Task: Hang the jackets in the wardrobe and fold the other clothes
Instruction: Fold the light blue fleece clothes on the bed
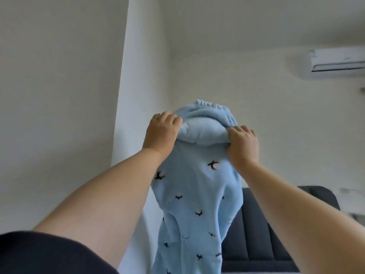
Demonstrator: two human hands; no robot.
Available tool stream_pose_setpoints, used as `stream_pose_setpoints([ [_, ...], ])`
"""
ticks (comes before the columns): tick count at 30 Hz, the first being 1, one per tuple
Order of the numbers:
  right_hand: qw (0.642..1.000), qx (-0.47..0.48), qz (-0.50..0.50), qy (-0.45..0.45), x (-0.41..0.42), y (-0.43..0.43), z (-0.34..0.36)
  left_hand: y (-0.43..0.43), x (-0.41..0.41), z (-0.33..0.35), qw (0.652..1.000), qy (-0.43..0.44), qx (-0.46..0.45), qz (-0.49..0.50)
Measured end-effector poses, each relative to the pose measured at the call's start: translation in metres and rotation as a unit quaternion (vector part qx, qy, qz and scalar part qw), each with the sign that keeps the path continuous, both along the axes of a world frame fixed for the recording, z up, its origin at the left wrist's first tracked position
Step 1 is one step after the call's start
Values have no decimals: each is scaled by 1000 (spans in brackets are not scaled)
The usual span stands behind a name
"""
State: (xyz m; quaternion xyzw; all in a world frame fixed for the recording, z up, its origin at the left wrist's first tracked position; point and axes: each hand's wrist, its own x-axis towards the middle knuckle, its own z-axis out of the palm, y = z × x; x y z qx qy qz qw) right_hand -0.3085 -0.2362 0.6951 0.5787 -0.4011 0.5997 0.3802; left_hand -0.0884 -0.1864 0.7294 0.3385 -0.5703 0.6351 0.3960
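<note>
A light blue fleece garment (194, 204) printed with small dark birds hangs in the air in front of me, its gathered elastic edge at the top. My left hand (163, 133) grips the top edge on the left side. My right hand (244, 144) grips the same edge on the right side, fingers curled into the fabric. Both arms are raised and stretched forward. The lower part of the garment runs out of the frame at the bottom. No wardrobe or jacket is in view.
A white wall corner or curtain (138, 76) rises behind the garment. A dark padded sofa or headboard (266, 234) stands at the lower right. An air conditioner (335, 62) is mounted high on the right wall.
</note>
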Motion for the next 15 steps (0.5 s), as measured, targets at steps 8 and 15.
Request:
stream_pose_setpoints([
  [8, 923, 351, -12, 158, -7, -31, -246, -39, 12, -249, 895, -9, 431, 112],
  [15, 769, 604, 83, 190, -8, 21, -408, 10, 11, -420, 690, 83, 714, 85],
])
